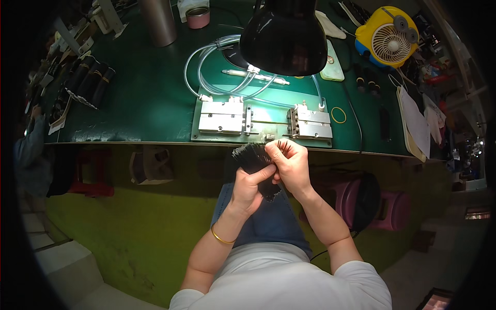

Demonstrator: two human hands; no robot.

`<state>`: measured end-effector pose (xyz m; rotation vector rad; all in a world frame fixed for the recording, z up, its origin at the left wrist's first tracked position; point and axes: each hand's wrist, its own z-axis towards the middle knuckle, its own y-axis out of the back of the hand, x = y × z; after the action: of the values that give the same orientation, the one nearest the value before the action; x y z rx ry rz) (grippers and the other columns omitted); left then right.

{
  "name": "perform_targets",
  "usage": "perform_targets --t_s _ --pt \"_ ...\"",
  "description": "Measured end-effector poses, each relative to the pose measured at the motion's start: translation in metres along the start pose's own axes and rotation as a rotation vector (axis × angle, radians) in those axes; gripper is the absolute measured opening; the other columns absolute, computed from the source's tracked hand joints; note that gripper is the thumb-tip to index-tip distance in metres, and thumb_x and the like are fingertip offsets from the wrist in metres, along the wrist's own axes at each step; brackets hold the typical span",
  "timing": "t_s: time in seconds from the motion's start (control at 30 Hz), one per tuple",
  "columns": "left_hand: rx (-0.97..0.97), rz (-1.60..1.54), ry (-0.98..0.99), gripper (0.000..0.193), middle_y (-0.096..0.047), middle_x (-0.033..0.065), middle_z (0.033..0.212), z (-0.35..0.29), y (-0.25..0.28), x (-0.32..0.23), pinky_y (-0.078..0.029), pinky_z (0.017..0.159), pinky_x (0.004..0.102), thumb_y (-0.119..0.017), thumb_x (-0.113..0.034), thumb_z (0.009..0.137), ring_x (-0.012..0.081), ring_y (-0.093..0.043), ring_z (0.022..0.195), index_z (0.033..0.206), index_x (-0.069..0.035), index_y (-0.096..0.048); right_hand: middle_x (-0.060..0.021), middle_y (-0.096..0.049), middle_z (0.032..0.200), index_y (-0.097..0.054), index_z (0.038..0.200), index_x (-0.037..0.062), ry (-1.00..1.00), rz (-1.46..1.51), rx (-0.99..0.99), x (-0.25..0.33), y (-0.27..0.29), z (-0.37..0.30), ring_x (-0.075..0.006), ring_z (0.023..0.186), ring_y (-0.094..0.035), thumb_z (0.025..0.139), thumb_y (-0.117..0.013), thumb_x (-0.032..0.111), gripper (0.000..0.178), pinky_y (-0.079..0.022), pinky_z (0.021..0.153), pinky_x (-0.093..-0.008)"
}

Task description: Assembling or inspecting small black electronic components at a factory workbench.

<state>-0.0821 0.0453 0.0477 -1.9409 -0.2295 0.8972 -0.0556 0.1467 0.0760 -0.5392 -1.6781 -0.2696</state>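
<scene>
A fanned bundle of thin black strips (250,157), perhaps cut wires, is held over my lap, just off the table's front edge. My left hand (247,191) is closed round it, thumb laid across the strips. My right hand (292,164) pinches at the bundle's right side, with a few dark ends showing above its fingers. How many strips it holds is too small to tell. Just beyond my hands, on a base plate, sit a left silver metal block (221,117) and a right silver metal block (313,123), with a thin rod spanning the gap.
A black lamp (283,41) hangs over the green table (150,113). Clear hoses (199,77) loop behind the blocks, near a white pen (256,77). A yellow fan (391,39) and dark bundles (93,80) flank the work area. Purple stools (351,199) stand below right.
</scene>
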Motion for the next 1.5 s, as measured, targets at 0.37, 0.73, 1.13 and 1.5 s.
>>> perform_targets --t_s 0.37,0.73,1.13,1.5 --pt "0.026 -0.009 -0.009 0.011 -0.056 0.0044 0.076 -0.0003 0.0029 0.0013 -0.043 0.055 0.0225 -0.056 0.002 0.077 0.0125 -0.054 0.062 0.087 -0.002 -0.056 0.0004 -0.052 0.052 -0.062 0.077 -0.0013 0.061 -0.017 -0.006 0.0006 -0.0029 -0.0032 -0.0016 0.036 -0.041 0.084 -0.054 0.016 0.019 -0.030 0.032 -0.0169" --pt "-0.017 -0.019 -0.008 0.013 -0.057 0.0043 0.078 0.0011 -0.0006 0.0032 -0.045 0.057 0.0226 -0.057 0.001 0.077 0.0125 -0.054 0.064 0.090 -0.001 -0.056 0.0003 -0.050 0.049 -0.061 0.074 -0.0015 0.000 -0.007 -0.072 0.0013 -0.0018 0.0018 -0.0022 0.034 -0.039 0.084 -0.054 0.015 0.021 -0.031 0.029 -0.0173" --pt "-0.024 0.001 0.014 0.010 -0.055 0.0043 0.076 0.0008 -0.0046 -0.0003 -0.045 0.057 0.0236 -0.057 -0.002 0.079 0.0122 -0.054 0.064 0.088 -0.001 -0.053 0.0005 -0.050 0.049 -0.061 0.072 0.0002 0.002 -0.018 -0.051 -0.0009 0.0002 0.0010 -0.0016 0.034 -0.039 0.083 -0.056 0.017 0.021 -0.031 0.029 -0.0165" --pt "-0.012 -0.029 -0.003 0.012 -0.057 0.0042 0.076 0.0004 -0.0017 0.0025 -0.044 0.057 0.0235 -0.057 0.002 0.076 0.0126 -0.054 0.064 0.088 -0.002 -0.056 0.0001 -0.052 0.051 -0.062 0.073 -0.0006 -0.014 -0.016 -0.077 0.0001 -0.0025 0.0021 -0.0013 0.035 -0.039 0.083 -0.056 0.018 0.022 -0.030 0.029 -0.0170"
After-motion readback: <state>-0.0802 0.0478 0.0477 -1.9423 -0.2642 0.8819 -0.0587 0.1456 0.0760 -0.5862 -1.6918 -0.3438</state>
